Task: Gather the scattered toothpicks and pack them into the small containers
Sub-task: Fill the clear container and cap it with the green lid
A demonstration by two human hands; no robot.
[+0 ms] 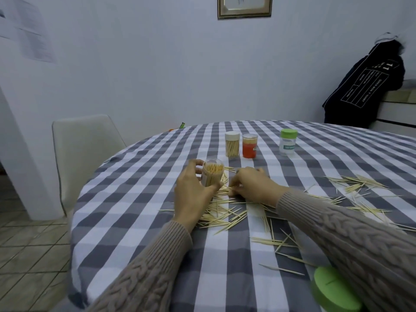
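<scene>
My left hand (191, 190) grips a clear open container (212, 173) packed with toothpicks, held upright on the checked tablecloth (139, 199). My right hand (252, 183) rests just right of it, fingers curled down onto loose toothpicks; what they pinch is hidden. Scattered toothpicks (222, 215) lie below both hands, and more toothpicks (358, 184) spread out to the right. Farther back stand a white-lidded container (232, 144) full of toothpicks, an orange container (249, 145) with a clear lid, and a green-lidded clear container (288, 141).
A green lid (333, 289) lies at the near right table edge under my sleeve. A white chair (83, 149) stands left of the round table. A dark jacket (369, 86) hangs at the far right, with tiled floor at lower left.
</scene>
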